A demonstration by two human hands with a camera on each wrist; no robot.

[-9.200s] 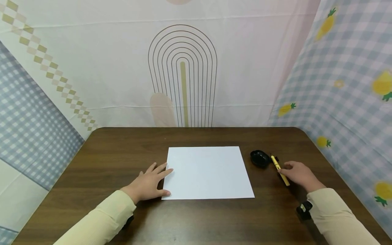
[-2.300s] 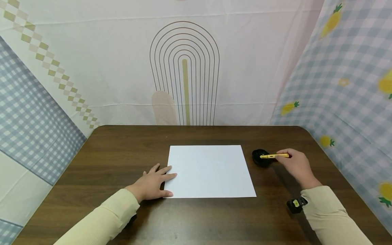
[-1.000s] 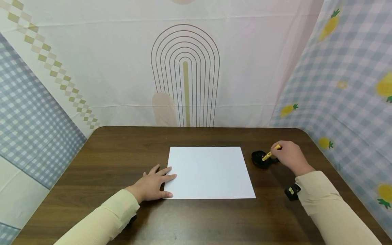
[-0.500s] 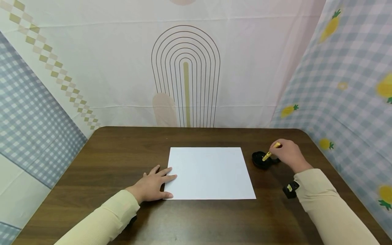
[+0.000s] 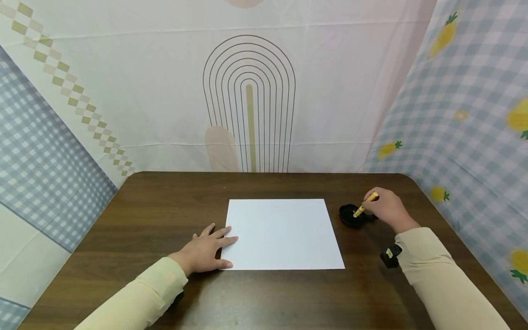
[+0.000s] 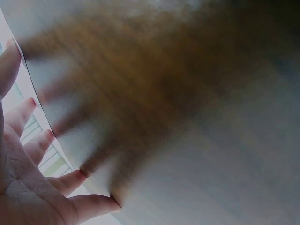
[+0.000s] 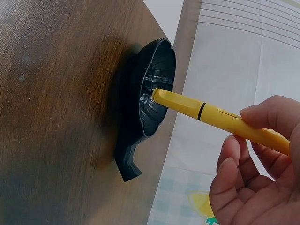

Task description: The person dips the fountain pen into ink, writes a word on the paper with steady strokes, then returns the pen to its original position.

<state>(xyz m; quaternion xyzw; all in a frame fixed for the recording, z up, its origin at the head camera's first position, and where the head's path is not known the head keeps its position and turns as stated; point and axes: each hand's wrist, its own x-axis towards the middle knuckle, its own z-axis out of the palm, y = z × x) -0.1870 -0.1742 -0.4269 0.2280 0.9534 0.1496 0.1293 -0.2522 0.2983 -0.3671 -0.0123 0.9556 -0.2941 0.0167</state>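
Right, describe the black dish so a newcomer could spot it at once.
On the brown table, look right of the white paper. The black dish there has a short handle; unlike the flat paper and yellow pen, it is bowl-shaped.

Long cream sleeves (image 5: 138,293) are worn with a small black right-wrist device (image 5: 390,257).

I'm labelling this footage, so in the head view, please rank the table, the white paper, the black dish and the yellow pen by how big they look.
Largest to smallest:
1. Table
2. White paper
3. Black dish
4. Yellow pen, partly covered by the right hand
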